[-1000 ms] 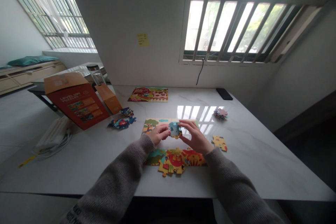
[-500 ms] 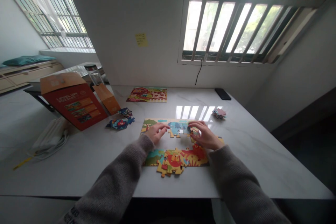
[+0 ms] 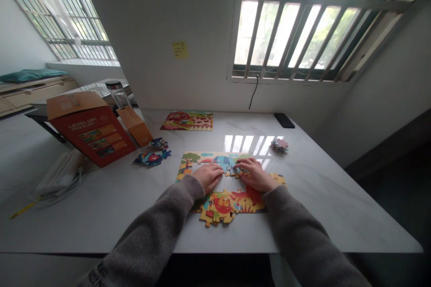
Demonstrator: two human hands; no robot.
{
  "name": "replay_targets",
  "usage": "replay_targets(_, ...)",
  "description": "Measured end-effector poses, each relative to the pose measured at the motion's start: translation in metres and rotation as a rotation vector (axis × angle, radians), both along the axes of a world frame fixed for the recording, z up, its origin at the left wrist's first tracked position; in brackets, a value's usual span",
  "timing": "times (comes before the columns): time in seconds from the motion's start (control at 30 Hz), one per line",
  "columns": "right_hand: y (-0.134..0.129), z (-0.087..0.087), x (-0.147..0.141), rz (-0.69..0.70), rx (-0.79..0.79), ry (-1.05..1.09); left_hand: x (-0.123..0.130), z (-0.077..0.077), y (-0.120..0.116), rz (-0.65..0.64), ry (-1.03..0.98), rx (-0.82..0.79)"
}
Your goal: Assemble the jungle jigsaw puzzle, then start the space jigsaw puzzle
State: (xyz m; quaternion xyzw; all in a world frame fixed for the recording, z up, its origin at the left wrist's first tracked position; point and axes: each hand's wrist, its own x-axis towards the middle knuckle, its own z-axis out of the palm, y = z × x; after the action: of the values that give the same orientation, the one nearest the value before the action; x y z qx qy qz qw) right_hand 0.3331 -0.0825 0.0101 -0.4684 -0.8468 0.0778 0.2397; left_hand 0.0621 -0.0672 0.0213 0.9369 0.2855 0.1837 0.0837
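Observation:
A partly assembled jigsaw puzzle [image 3: 188, 157] lies on the table in front of me, with a gap in its middle. At its upper centre are blue elephant puzzle pieces [image 3: 222, 163]. My left hand [image 3: 209, 176] rests on the puzzle, closed, its fingertips against the left side of these pieces. From the right, my right hand [image 3: 255, 175] has its curled fingers on the elephant's right part; the fingertips partly cover it. Loose yellow and red pieces [image 3: 220, 208], one with a lion's face, overlap the puzzle's near edge.
An orange puzzle box [image 3: 97, 130] stands at the left, near dark blue puzzle pieces [image 3: 153, 157] and a white cabled device [image 3: 62, 172]. Farther back lies a farm puzzle [image 3: 188, 121]. A small stack of pieces [image 3: 279, 145] and a black phone [image 3: 284, 120] are at the right.
My left hand has moved right and lowered onto the puzzle. My right hand has shifted slightly left, and the elephant parts sit closer together.

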Motion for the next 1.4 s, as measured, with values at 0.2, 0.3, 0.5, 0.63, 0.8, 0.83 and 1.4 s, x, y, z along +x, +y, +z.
replay_targets(0.2, 0.001, -0.003, 0.001, 0.004, -0.016, -0.014, 0.009, 0.002, 0.000, 0.039, 0.110, 0.080)
replay_targets(0.3, 0.001, -0.003, 0.002, 0.003, -0.024, -0.020, 0.016, 0.006, 0.000, 0.062, 0.183, 0.119)
replay_targets(0.5, 0.000, -0.001, 0.001, 0.007, -0.006, -0.029, 0.029, 0.011, 0.000, 0.060, 0.254, 0.185)
replay_targets(0.63, 0.001, 0.000, 0.001, -0.015, 0.002, 0.006, 0.031, 0.008, -0.001, 0.066, 0.264, 0.194)
replay_targets(0.8, -0.001, 0.001, 0.001, -0.011, 0.002, -0.002, 0.029, 0.005, -0.003, 0.086, 0.260, 0.220)
replay_targets(0.83, -0.001, 0.002, 0.000, -0.010, 0.005, -0.003, 0.029, 0.004, -0.004, 0.087, 0.260, 0.229)
replay_targets(1.4, -0.003, 0.023, 0.014, -0.026, 0.015, 0.227, -0.076, 0.044, 0.029, 0.481, -0.531, -0.034)
